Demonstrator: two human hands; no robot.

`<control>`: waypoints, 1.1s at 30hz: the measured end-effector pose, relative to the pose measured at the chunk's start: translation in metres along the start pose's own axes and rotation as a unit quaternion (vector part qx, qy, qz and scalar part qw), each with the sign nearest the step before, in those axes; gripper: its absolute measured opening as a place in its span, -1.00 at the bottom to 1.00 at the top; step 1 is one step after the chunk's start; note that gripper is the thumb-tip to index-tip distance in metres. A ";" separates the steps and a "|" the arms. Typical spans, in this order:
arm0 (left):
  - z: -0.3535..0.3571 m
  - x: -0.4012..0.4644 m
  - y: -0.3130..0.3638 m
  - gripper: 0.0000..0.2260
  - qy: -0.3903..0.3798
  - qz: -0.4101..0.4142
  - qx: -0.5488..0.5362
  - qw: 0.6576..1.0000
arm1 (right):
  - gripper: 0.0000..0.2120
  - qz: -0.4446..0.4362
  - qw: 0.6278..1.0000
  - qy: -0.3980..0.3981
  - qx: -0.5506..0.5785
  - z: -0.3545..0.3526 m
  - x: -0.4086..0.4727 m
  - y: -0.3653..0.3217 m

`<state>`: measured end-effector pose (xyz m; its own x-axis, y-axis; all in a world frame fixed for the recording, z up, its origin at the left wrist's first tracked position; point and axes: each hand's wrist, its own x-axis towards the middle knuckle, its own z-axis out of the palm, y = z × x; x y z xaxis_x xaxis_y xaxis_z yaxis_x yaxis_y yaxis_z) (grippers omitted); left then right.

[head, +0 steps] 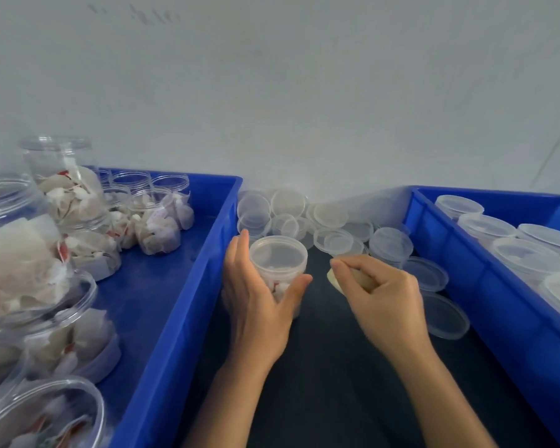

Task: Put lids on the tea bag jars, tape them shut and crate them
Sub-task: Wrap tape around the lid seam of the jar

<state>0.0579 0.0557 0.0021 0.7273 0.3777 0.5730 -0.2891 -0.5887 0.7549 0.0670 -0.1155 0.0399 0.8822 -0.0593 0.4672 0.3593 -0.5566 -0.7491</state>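
Tea bag jar, small clear plastic with a translucent lid already seated (278,266), stands on the dark table top (337,383) between the two crates, wrapped by the left hand (256,295): fingers behind it, thumb across the front wall, palm low on the side. Right hand (379,292) sits just right of that hold, fingers pinched closed on a pale cream tape roll (335,279), mostly hidden under the knuckles; cannot tell if a tape end is already pulled free.

Judged step: taping the lid shut, not begun.

Risks:
- jar is light; a tape pull toward the right could tip or drag it if the left hold is loose
- thumb lies on the front wall, so tape could land on skin instead of the lid seam
- lid may be only resting, not pressed down; tape would then seal it crooked
- loose clear round plastic lids (333,240) are piled just beyond both hands, some near the right wrist; a sweep could knock them

Open filled jars (156,221) wait in the blue plastic crate left of the hold (188,286); lidded jars (527,257) sit in the blue plastic crate on the right (466,270).
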 end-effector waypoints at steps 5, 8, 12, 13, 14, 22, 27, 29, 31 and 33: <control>-0.003 -0.004 0.014 -0.62 0.098 0.197 0.054 0.974 | -0.79 -0.073 0.997 -0.038 0.011 -0.002 -0.009 -0.004; 0.002 -0.007 0.019 -0.78 0.060 0.201 0.030 0.977 | -0.65 -0.112 0.992 -0.062 -0.010 -0.002 -0.012 -0.008; 0.004 -0.008 0.020 -0.82 0.054 0.198 0.023 0.978 | -0.63 -0.142 0.988 -0.052 -0.031 0.000 -0.013 -0.009; 0.004 -0.009 0.019 -0.83 0.057 0.195 0.024 0.979 | -0.62 -0.143 0.988 -0.046 -0.036 0.001 -0.013 -0.009; 0.004 -0.009 0.019 -0.83 0.061 0.189 0.024 0.980 | -0.61 -0.145 0.988 -0.040 -0.041 0.001 -0.013 -0.009; 0.003 -0.012 0.017 -0.86 0.075 0.183 0.020 0.980 | -0.58 -0.181 0.979 -0.034 -0.090 -0.001 -0.012 -0.012; 0.003 -0.013 0.021 -0.91 0.073 0.190 0.034 0.978 | -0.57 -0.197 0.974 -0.028 -0.108 -0.003 -0.010 -0.010; 0.002 -0.014 0.023 -0.93 0.071 0.196 0.029 0.978 | -0.49 -0.174 0.976 -0.033 -0.127 -0.004 -0.008 -0.008; 0.001 -0.016 0.025 -0.94 0.066 0.200 0.022 0.977 | -0.38 -0.140 0.979 -0.049 -0.138 -0.006 -0.006 -0.006; 0.000 -0.015 0.028 -0.91 0.058 0.186 0.011 0.981 | -0.37 -0.127 0.982 -0.059 -0.124 -0.008 -0.005 -0.004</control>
<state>0.0393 0.0334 0.0145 0.4984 0.2123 0.8406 -0.5057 -0.7164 0.4807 0.0585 -0.1196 0.0442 0.8076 0.1961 0.5561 0.5005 -0.7267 -0.4706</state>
